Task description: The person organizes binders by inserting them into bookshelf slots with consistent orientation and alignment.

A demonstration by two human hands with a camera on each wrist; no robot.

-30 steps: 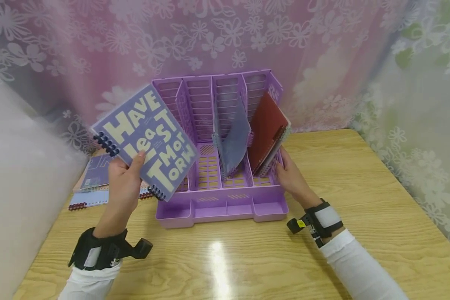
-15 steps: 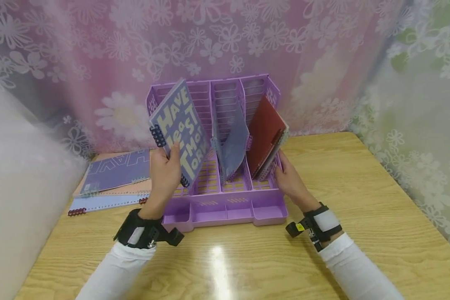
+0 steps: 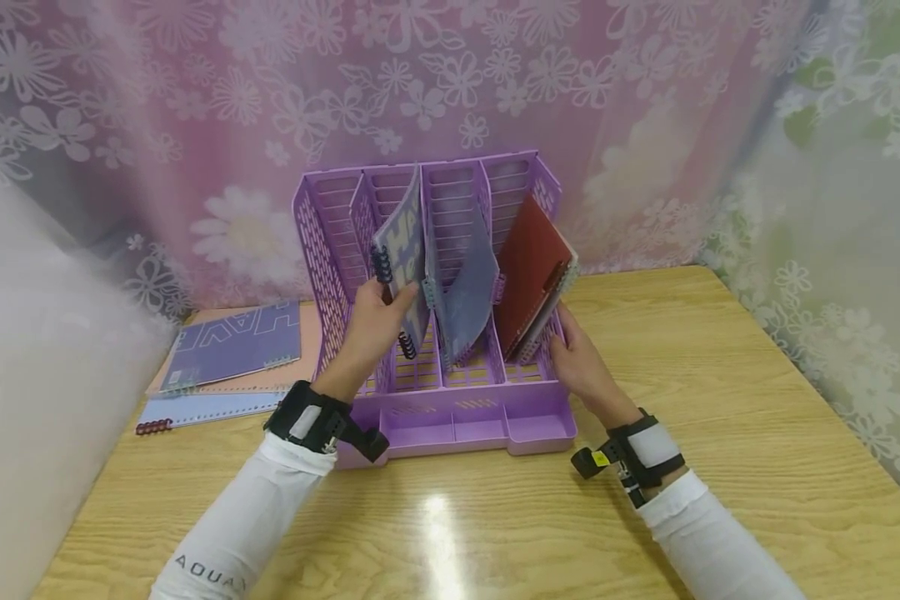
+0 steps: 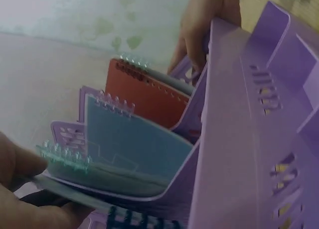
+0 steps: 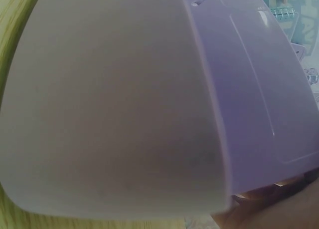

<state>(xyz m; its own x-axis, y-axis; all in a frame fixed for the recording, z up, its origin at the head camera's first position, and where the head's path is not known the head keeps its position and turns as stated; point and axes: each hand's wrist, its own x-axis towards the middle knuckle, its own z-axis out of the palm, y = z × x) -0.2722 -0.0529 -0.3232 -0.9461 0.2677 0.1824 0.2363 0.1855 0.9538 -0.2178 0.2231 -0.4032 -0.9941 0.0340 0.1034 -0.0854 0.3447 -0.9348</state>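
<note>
Purple tops the pile [image 3: 232, 347] at left. Your left hand [image 3: 373, 323], arm angled rightward, pinches the notebook [image 3: 411, 250] by its ringed edge, nearly upright at the second bay of the rack [image 3: 521, 395], presumably to fit between dividers [image 3: 362, 221]. A blue notebook [image 3: 472, 287] and red notebook [image 3: 528, 267] lean beyond. Your right hand [image 3: 583, 358], arm angled inward, grips the right wall, seemingly for steadiness.

Saw lg purple organiser [image 5: 259, 99] at 3 o'clock, w/ blurred greyish panel [image 5: 109, 104] adjoining, stretching ctr to 9. Spotted wood tbl [image 5: 11, 19] at 10, plus strip at 7. Caught R hand [image 5: 281, 211] approx 4, partly cropped, against organiser's lower edge; teal coil [image 5: 285, 13] & lettered cover [image 5: 305, 24] nr 2.
</note>
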